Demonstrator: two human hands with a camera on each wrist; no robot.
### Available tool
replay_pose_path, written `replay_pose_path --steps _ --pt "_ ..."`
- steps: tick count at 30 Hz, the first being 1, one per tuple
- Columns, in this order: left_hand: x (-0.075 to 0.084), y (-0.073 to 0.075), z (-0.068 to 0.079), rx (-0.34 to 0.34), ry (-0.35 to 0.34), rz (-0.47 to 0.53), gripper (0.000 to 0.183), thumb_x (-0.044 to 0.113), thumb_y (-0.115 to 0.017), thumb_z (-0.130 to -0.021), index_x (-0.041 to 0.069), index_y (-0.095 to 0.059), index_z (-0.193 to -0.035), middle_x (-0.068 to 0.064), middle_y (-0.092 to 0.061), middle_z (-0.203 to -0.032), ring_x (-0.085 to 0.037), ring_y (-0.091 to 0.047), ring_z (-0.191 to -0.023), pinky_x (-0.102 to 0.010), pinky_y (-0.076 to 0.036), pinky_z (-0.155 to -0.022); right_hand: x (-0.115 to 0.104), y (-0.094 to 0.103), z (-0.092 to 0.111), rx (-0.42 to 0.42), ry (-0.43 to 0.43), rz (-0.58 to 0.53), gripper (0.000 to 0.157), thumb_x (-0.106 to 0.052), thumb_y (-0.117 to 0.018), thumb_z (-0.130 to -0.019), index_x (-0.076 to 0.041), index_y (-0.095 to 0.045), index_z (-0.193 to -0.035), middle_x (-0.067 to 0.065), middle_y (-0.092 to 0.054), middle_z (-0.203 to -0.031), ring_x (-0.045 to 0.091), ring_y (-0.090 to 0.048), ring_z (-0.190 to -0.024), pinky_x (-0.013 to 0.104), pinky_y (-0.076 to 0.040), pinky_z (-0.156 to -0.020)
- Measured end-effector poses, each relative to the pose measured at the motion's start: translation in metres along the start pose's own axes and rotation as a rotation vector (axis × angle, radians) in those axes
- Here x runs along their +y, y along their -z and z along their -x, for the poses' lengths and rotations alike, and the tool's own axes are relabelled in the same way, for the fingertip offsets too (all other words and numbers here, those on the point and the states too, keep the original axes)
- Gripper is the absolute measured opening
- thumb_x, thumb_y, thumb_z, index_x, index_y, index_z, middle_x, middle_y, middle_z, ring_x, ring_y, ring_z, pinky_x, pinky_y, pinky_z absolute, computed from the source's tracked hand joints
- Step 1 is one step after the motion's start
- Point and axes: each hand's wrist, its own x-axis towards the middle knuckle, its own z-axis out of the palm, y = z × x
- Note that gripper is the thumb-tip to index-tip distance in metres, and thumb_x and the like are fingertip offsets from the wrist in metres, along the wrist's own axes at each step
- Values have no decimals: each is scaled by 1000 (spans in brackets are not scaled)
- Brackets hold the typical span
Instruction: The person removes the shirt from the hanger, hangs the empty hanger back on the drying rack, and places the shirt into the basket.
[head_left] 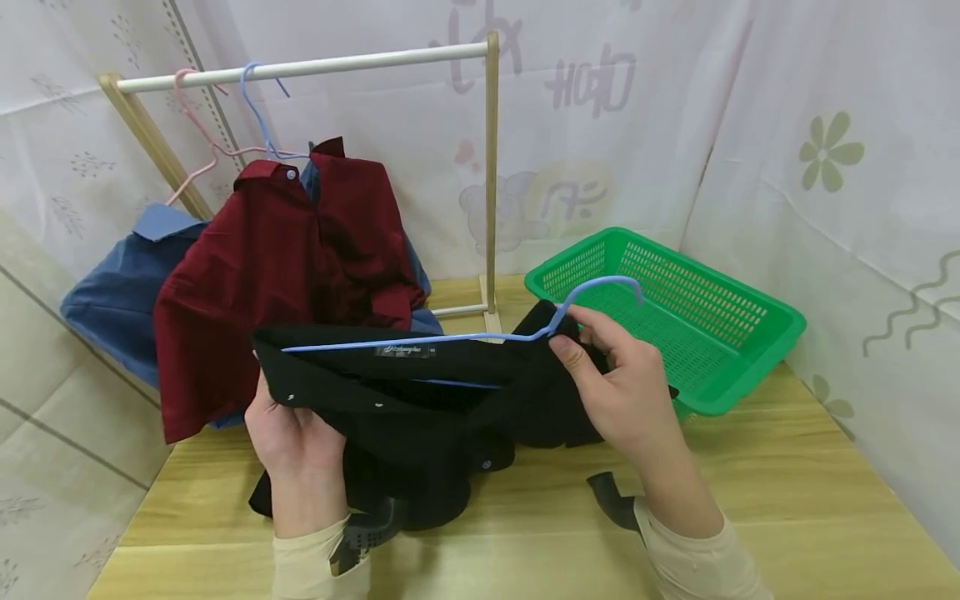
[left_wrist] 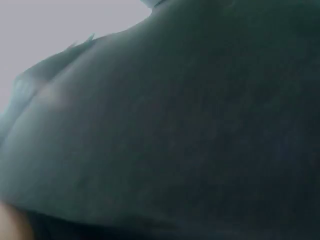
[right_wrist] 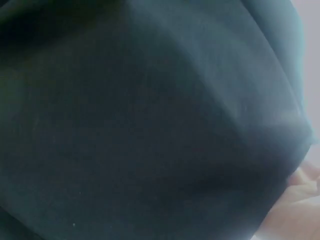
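A black shirt (head_left: 420,446) with a collar label and small buttons hangs between my hands over the table. Through its neck opening runs a blue hanger (head_left: 352,344), its hook curving up at the right. My left hand (head_left: 300,442) holds the shirt's left side from below, fingers partly hidden behind the cloth. With thumb and fingers, my right hand (head_left: 626,392) pinches the hanger near the base of the hook, along with the cloth there. Dark cloth of the shirt (left_wrist: 175,125) fills most of the left wrist view, and the same shirt (right_wrist: 140,140) fills most of the right wrist view.
A rack with a white rail (head_left: 375,60) stands at the back left. On it hang a dark red shirt (head_left: 277,242) and a blue shirt (head_left: 120,275), with a pink hanger (head_left: 197,125) showing. A green basket (head_left: 780,325) sits at the right on the wooden table (head_left: 787,517).
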Motion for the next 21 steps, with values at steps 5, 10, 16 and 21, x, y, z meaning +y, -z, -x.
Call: replay_pose_path --steps 5,10,16,21 --pt "3 0 2 -84 -114 -442 16 5 -51 -110 -5 -61 -118 -16 -69 -99 -24 -73 -79 -30 -63 -69 0 2 1 10 -95 -7 33 -9 -75 -98 -5 -74 -131 17 -78 -95 -1 -55 -93 15 -41 -72" --pt "6 -7 3 -35 -323 -992 25 2 -63 -104 -7 -67 -128 -8 -71 -103 -17 -70 -87 -24 -60 -77 -3 4 1 28 -141 7 34 -11 -76 -98 -6 -74 -132 17 -76 -95 0 -54 -93 17 -39 -68" --pt "4 -14 8 74 -590 -1793 26 19 -71 -102 6 -77 -125 15 -67 -113 -7 -57 -98 -21 -45 -86 -6 4 0 48 -126 41 35 -11 -79 -96 -7 -74 -131 14 -74 -89 4 -51 -78 21 -34 -60" --pt "0 -22 13 81 -680 -1996 31 26 -83 -92 9 -81 -118 -6 -71 -112 -2 -55 -96 -15 -42 -84 -5 4 2 67 -95 50 36 -10 -80 -95 -9 -75 -130 12 -72 -86 6 -47 -72 23 -31 -56"
